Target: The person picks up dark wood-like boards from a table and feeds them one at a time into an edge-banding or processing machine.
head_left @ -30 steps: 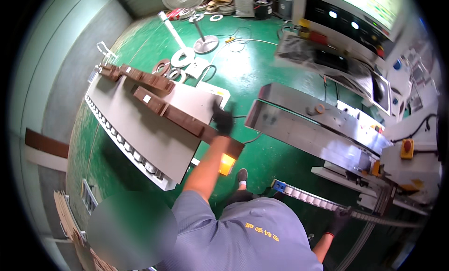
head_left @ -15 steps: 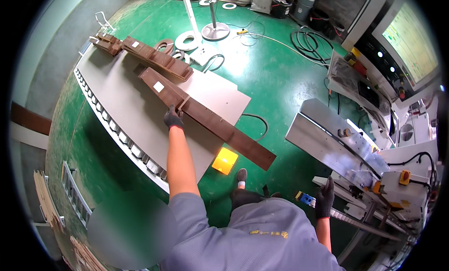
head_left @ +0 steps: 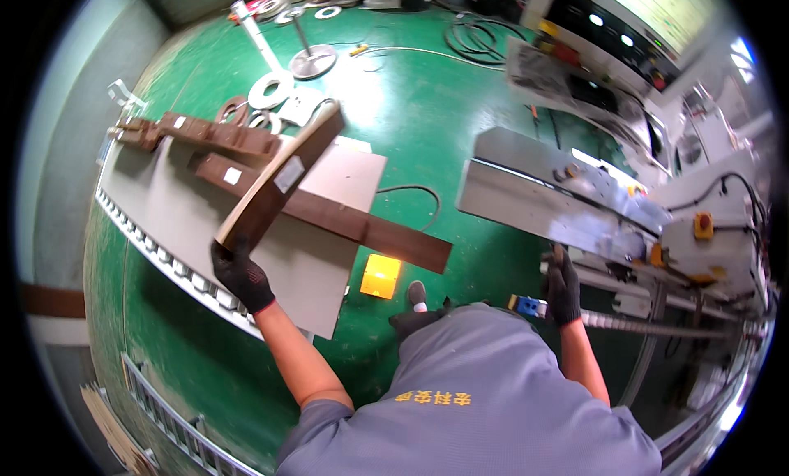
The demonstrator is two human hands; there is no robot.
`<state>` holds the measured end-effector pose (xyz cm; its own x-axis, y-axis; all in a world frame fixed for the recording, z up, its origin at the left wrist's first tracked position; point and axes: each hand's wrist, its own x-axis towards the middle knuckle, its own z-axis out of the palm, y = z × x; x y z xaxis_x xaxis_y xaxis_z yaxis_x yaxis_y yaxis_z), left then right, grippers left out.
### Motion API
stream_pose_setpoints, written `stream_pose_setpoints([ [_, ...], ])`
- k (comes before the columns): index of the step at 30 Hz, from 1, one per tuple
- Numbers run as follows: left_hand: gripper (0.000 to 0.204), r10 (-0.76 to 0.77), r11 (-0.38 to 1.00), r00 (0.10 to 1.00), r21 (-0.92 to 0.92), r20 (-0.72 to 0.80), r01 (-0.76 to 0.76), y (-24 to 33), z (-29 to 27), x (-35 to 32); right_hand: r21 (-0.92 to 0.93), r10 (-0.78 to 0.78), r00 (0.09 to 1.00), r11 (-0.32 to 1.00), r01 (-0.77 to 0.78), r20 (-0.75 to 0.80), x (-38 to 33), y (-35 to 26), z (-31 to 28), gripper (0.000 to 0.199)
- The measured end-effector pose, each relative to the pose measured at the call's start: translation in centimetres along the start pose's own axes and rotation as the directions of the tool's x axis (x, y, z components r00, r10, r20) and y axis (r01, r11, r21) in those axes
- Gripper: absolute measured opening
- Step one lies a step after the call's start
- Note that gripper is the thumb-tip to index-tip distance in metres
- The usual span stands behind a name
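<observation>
Now the left hand (head_left: 241, 276), in a black glove, has its fingers shut on the near end of a brown plank (head_left: 279, 180) and has tipped it up off the grey surface (head_left: 177, 221), pointing to one o'clock, while the right hand (head_left: 563, 291) holds the metal machine (head_left: 551, 201) at three o'clock.

A small white rectangular label (head_left: 288, 173) sits on the lifted brown plank (head_left: 279, 180), another white label (head_left: 233, 175) on the flat plank (head_left: 329, 217) beneath. Far right, a bright greenish screen (head_left: 666, 7) glows.
</observation>
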<state>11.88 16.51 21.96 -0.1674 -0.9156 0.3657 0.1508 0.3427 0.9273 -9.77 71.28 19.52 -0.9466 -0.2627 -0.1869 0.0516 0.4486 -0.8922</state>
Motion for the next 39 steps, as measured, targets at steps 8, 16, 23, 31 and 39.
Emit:
stream_pose_setpoints([
  [8,0.028,0.514,0.827,0.261,-0.391,0.817,-0.404,18.3,27.4,-13.1,0.123,-0.330,0.920,0.925,0.359,-0.211,0.6,-10.3,-1.6,0.063],
  [16,0.024,0.630,0.697,0.003,-0.564,0.777,-0.443,22.4,34.4,-22.7,-0.067,-0.440,0.805,0.889,0.453,-0.397,0.8,-10.5,-2.8,0.060],
  [23,0.026,0.646,0.657,-0.058,-0.593,0.761,-0.464,23.1,34.8,-25.0,-0.020,-0.461,0.747,0.856,0.516,-0.479,0.4,-9.3,-3.7,0.058],
  [31,0.035,0.681,0.639,-0.026,-0.611,0.732,-0.467,22.4,35.0,-26.3,-0.059,-0.460,0.757,0.869,0.492,-0.465,0.6,-8.6,-4.4,0.058],
  [39,0.028,0.650,0.661,-0.061,-0.603,0.758,-0.447,22.4,34.7,-27.6,-0.110,-0.387,0.799,0.918,0.381,-0.459,-0.3,-9.7,-5.8,0.061],
])
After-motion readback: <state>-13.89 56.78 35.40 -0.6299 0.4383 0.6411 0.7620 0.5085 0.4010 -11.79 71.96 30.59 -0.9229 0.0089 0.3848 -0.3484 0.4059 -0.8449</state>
